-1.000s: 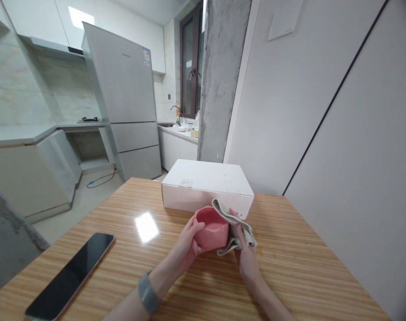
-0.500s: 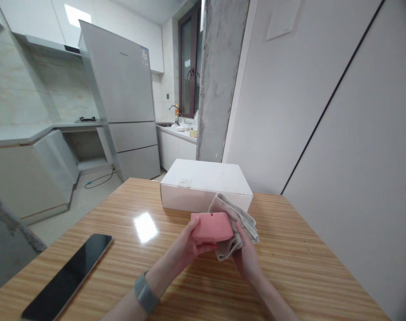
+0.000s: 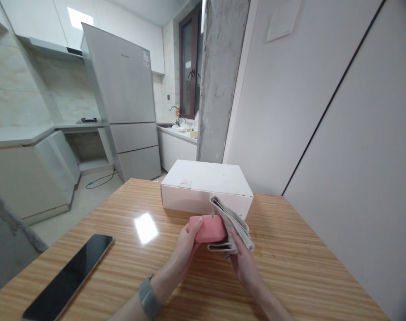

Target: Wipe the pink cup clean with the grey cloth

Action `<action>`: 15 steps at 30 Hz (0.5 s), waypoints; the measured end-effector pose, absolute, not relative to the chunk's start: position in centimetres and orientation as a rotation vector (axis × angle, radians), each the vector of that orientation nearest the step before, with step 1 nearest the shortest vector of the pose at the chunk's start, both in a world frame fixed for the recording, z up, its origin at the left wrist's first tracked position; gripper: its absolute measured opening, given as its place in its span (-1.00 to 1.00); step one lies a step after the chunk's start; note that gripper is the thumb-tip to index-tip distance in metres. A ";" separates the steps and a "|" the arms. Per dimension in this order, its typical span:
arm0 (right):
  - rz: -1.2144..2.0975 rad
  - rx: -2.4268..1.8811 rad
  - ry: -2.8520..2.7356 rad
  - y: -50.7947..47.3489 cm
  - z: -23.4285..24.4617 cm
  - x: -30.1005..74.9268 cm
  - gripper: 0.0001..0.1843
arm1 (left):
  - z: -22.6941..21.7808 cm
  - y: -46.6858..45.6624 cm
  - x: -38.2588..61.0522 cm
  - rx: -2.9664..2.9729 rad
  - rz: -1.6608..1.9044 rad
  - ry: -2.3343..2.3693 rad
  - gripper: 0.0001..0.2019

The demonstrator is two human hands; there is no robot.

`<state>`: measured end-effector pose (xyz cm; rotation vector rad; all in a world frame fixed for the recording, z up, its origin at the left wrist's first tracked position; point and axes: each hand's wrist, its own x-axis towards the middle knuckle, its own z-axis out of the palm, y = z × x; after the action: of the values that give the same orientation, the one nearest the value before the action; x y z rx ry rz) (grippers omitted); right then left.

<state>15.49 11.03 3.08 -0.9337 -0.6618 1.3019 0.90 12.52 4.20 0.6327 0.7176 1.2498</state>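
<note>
My left hand [image 3: 187,243] is closed on the left end of a small pink box [image 3: 210,229], thumb on top. A grey folded cloth [image 3: 234,227] is gripped in my right hand [image 3: 243,263] and wraps round the right end of the box, touching it. Both things are held above the wooden table [image 3: 290,263], in front of a white carton [image 3: 206,178]. The cloth hides the box's right side, and the fingers under the box are partly out of sight.
A black phone [image 3: 71,274] lies on the table at the left. The white carton stands at the table's far edge. Beyond it are a grey pillar [image 3: 218,89], a fridge [image 3: 122,84] and a sink counter [image 3: 178,138]. A white wall [image 3: 323,80] rises on the right.
The pink box has shifted slightly left and turned. My right hand has moved a little left, and the cloth now folds round the box's right end.
</note>
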 end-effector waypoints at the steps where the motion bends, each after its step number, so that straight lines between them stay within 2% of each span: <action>1: 1.295 -0.932 -0.658 11.1 3.1 15.5 -0.53 | 4.2 12.6 0.8 0.630 1.233 0.702 -0.52; 8: 1.364 -0.899 -0.598 11.8 4.3 16.7 -0.57 | 4.1 12.5 0.4 0.770 1.199 0.687 -0.61; 15: 1.425 -0.852 -0.750 11.5 5.0 16.4 -0.49 | 4.8 12.2 0.8 0.732 1.139 0.537 -0.43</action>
<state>16.44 11.46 5.00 -0.8521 -0.7500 1.4252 0.77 12.23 4.80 0.7321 0.5369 1.1387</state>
